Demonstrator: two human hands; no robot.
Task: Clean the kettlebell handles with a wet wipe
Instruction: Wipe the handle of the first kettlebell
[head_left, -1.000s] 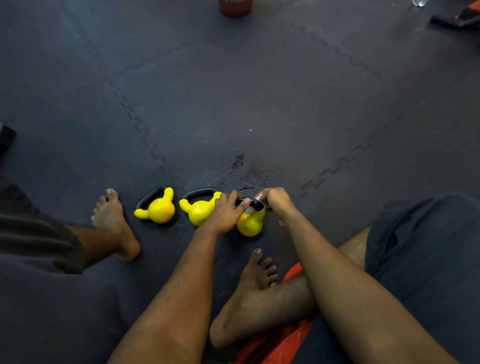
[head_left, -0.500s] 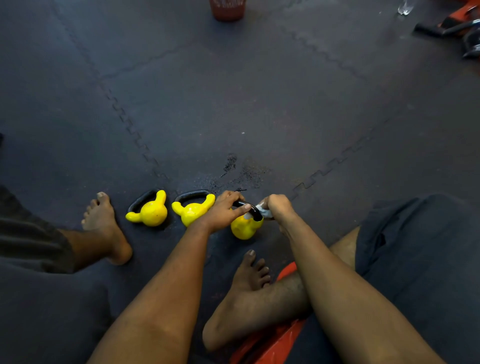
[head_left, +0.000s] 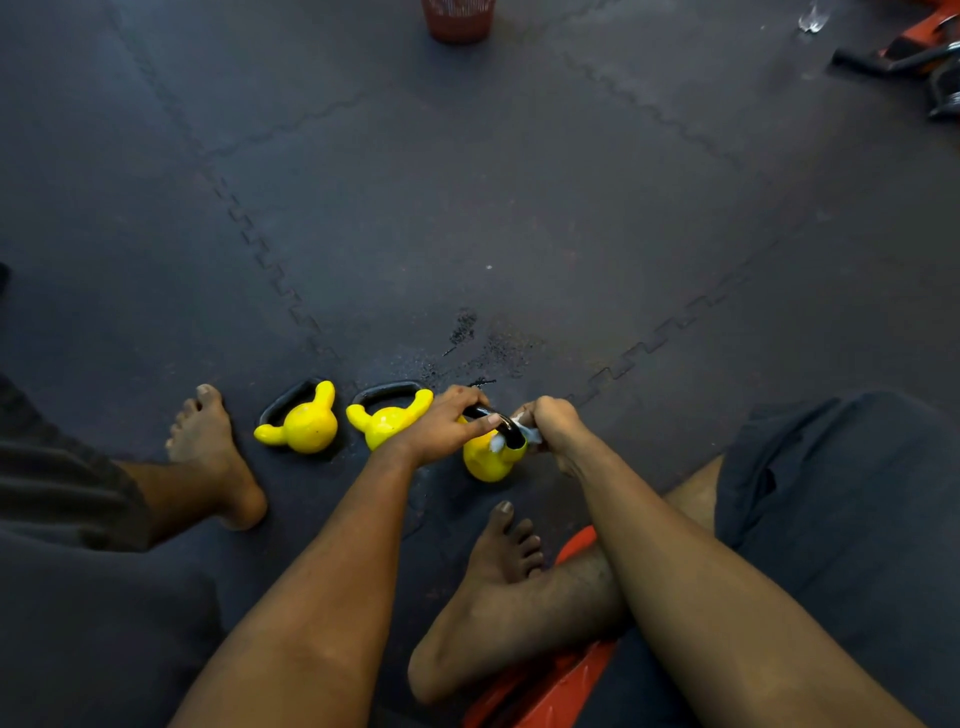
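Three yellow kettlebells sit in a row on the dark floor mat (head_left: 519, 218), low in the view at about six to seven o'clock from its middle. The right kettlebell (head_left: 488, 460) is the one being worked on. The left hand (head_left: 452, 426) is curled round the nine o'clock end of its black handle (head_left: 501, 422) and steadies it. The right hand (head_left: 553, 423) is closed on a crumpled white wet wipe (head_left: 519, 430) and presses it against the three o'clock end of that handle, where the handle bends down to the yellow body.

The middle kettlebell (head_left: 384, 423) lies just beside it at nine o'clock, and the left kettlebell (head_left: 306, 426) further out the same way. Both are tipped over with their black loops pointing to twelve o'clock, and neither is touched by a hand. A dark wet patch (head_left: 483, 343) marks the mat at twelve o'clock of the held bell, and a red basket (head_left: 457, 21) stands far off at the top edge.

My reading is that the job is mid-way: one handle is under the wipe, with only its right end covered. Nothing here shows whether the other two handles are done, since no shine or smear is clear enough to judge, so they may remain, along with the left end under the gripping palm
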